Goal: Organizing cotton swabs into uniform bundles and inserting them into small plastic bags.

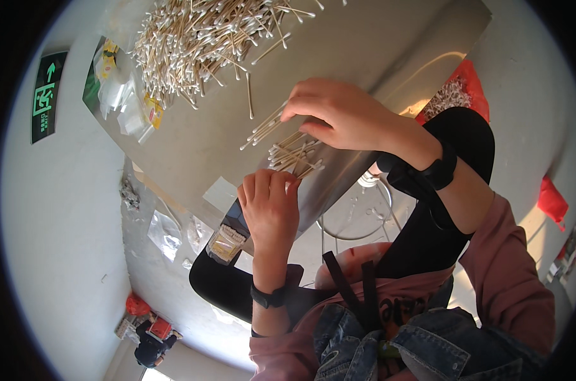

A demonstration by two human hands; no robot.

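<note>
My left hand point(267, 203) is closed at the table's near edge, its fingers curled around the ends of some cotton swabs; its palm is hidden. Beside its thumb lies a loose, crisscrossed cluster of cotton swabs point(293, 154). My right hand point(339, 114) reaches in from the right with bent fingers. Its fingertips press on a smaller row of cotton swabs point(260, 134), and the thumb sits a little apart from the index finger. Farther back, a big heap of cotton swabs point(196, 47) covers the table, with a single swab point(250, 95) lying in front of it.
Clear plastic bags with yellow labels point(153, 113) lie on the table point(377, 57) at left. A small box of packed swabs point(226, 243) is near my left wrist. A red bag of swabs point(456, 95) stands right, beyond the edge. Below are a round stool point(354, 236) and, far off, another person point(151, 343).
</note>
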